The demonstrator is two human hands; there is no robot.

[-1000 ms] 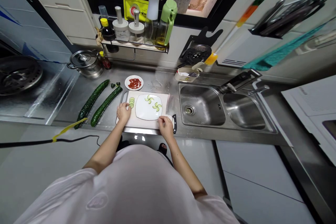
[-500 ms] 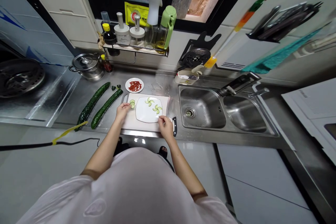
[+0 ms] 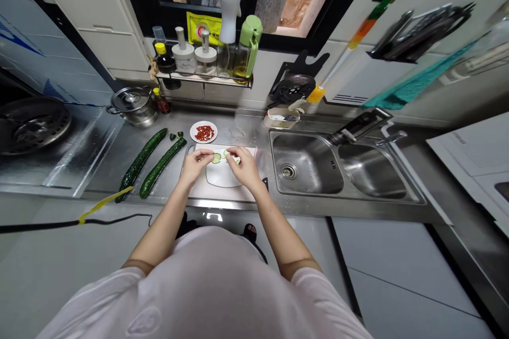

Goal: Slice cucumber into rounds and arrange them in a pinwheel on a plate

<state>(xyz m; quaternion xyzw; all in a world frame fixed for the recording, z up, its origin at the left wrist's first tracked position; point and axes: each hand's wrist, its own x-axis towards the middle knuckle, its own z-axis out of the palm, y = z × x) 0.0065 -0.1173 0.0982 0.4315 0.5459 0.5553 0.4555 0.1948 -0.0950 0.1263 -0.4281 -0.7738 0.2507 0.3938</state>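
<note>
My left hand (image 3: 194, 165) pinches a thin cucumber slice (image 3: 216, 158) by its left edge, above the white plate (image 3: 222, 179). Close beside it, my right hand (image 3: 244, 167) has thumb and forefinger drawn together at another pale green slice (image 3: 225, 153). Its fingers cover much of the cucumber pieces lying on the plate. The plate rests on a light cutting board (image 3: 196, 190). By the board's right edge, the black knife handle (image 3: 265, 184) is partly hidden behind my right wrist.
Two whole cucumbers (image 3: 163, 167) lie left of the board, with dark cucumber ends (image 3: 172, 136) nearby. A small plate of chopped red pieces (image 3: 203, 132) stands behind the board. To the right is a double sink (image 3: 306, 190); a lidded pot (image 3: 133, 106) stands back left.
My left hand has moved right from the board's left side, bringing cucumber over the plate. My right hand has gone from the plate's lower right edge up to the slices, meeting the left.
</note>
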